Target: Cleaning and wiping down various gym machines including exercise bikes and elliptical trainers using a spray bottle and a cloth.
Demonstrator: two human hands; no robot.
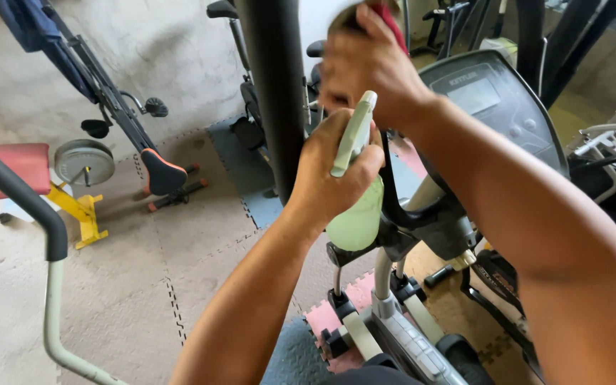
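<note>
Black handlebar post (276, 85) rises beside both hands — console (493, 93) behind.

I am raising both forearms in front of me. My left hand (333, 167) is curling its fingers (365, 171) tight into a closed grip, wrist bent upward. My right hand (368, 64) is reaching higher, fingers clenched.

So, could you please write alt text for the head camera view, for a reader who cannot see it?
A person's left hand holds a pale green spray bottle while the right hand presses a red cloth against a black upright bar of an exercise machine. Its grey console sits to the right. Other gym machines stand on a floor of foam mats.
</note>
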